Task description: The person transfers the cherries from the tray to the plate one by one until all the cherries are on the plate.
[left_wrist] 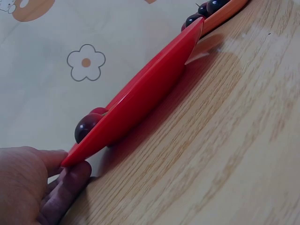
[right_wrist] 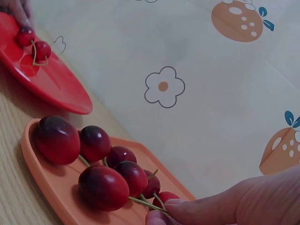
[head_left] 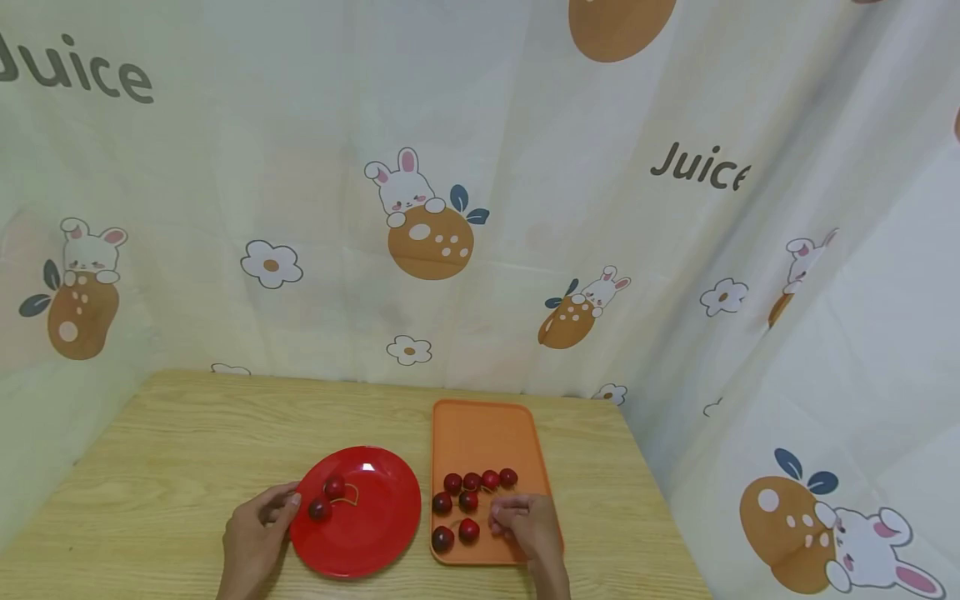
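Note:
My left hand (head_left: 251, 533) pinches the left rim of a round red plate (head_left: 378, 521), thumb on top and fingers beneath in the left wrist view. Two dark red cherries (head_left: 319, 508) joined by a green stem lie on that plate, close to the thumb. Over the right part of an orange tray (head_left: 483, 433), my right hand (head_left: 532, 525) pinches green cherry stems (right_wrist: 149, 204) between thumb and finger. The cherry (right_wrist: 103, 188) at one stem's end rests on the tray among several others, grouped in rows across its near half.
Plate and tray stand side by side on a light wooden table (head_left: 187, 450). A pale curtain (head_left: 315, 167) printed with rabbits, fruit and flowers hangs behind the table and along its sides.

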A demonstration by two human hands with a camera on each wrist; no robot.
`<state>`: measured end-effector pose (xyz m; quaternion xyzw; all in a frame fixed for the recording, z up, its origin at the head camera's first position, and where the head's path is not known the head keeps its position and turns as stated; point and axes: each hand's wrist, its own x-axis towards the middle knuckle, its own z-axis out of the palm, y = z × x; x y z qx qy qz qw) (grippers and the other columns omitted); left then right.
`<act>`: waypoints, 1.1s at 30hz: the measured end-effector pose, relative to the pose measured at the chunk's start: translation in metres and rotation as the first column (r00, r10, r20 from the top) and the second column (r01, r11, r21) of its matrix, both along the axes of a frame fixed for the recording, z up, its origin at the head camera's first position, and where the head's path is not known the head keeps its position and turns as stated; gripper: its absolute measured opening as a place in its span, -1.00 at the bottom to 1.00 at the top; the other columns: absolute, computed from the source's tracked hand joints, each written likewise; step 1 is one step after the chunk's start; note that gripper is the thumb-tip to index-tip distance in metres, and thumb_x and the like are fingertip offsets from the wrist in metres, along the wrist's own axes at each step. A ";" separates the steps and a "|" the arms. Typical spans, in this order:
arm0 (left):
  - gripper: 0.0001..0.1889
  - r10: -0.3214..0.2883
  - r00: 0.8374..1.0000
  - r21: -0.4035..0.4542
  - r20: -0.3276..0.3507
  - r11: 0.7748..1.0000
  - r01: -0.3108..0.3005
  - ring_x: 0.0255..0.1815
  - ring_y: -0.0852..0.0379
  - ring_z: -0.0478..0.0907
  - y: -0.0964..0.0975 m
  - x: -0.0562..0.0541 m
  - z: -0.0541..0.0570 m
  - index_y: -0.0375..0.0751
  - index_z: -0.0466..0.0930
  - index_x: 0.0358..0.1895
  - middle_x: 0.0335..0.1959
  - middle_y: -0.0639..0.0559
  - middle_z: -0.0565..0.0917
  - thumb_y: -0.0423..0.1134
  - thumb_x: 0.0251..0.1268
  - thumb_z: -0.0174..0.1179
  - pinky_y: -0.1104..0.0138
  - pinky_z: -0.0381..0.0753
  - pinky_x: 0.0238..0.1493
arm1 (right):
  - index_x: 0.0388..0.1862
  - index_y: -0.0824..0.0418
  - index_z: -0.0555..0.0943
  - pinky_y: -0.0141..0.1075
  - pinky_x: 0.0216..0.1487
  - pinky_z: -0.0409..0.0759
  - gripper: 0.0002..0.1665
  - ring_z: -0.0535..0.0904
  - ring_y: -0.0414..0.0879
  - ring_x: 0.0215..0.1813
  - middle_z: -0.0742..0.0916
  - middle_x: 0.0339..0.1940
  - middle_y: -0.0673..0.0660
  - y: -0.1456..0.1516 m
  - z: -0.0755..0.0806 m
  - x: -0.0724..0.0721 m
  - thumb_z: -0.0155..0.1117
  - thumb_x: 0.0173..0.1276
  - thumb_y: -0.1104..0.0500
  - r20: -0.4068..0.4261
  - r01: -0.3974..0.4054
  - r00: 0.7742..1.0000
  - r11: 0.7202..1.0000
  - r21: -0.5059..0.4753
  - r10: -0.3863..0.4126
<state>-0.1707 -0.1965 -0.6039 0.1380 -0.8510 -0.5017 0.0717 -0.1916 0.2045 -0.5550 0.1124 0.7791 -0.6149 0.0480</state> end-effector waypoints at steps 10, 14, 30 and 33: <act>-0.64 -0.002 1.000 0.007 0.008 1.000 0.002 -0.27 0.28 0.65 0.000 -0.001 -0.001 -0.25 0.72 0.33 0.07 -0.24 0.83 -0.20 0.62 0.31 0.46 0.56 -0.27 | -0.01 0.66 0.72 -0.47 -0.45 0.60 -0.75 0.74 -0.23 -0.47 0.86 -0.46 0.13 0.000 0.005 0.003 0.41 0.46 0.43 0.048 0.044 0.998 0.988 -0.151 -0.037; -0.65 0.002 1.000 0.003 0.003 1.000 -0.002 -0.27 0.29 0.65 -0.001 -0.002 -0.001 -0.24 0.73 0.31 0.05 -0.22 0.83 -0.21 0.61 0.31 0.46 0.55 -0.25 | -0.03 0.61 0.75 -0.48 -0.43 0.62 -0.78 0.75 -0.26 -0.45 0.87 -0.45 0.09 0.003 0.004 0.003 0.41 0.47 0.42 0.039 0.027 0.999 0.980 -0.195 -0.019; -0.66 -0.002 1.000 -0.008 -0.006 1.000 0.002 -0.26 0.31 0.64 -0.001 -0.001 -0.001 -0.23 0.74 0.31 0.05 -0.20 0.83 -0.20 0.62 0.31 0.45 0.52 -0.21 | 0.07 0.54 0.76 -0.47 -0.36 0.64 -0.73 0.80 -0.24 -0.37 0.90 -0.35 0.07 0.013 -0.002 0.000 0.41 0.52 0.35 0.107 0.037 0.994 0.955 -0.295 -0.006; -0.66 -0.001 1.000 -0.012 -0.011 1.000 0.001 -0.27 0.32 0.63 -0.001 -0.001 -0.001 -0.23 0.74 0.30 0.05 -0.20 0.83 -0.21 0.61 0.31 0.45 0.52 -0.20 | 0.11 0.59 0.72 -0.47 -0.36 0.65 -0.68 0.80 -0.24 -0.37 0.90 -0.35 0.08 0.013 -0.002 0.000 0.41 0.52 0.36 0.105 0.048 0.994 0.950 -0.307 -0.016</act>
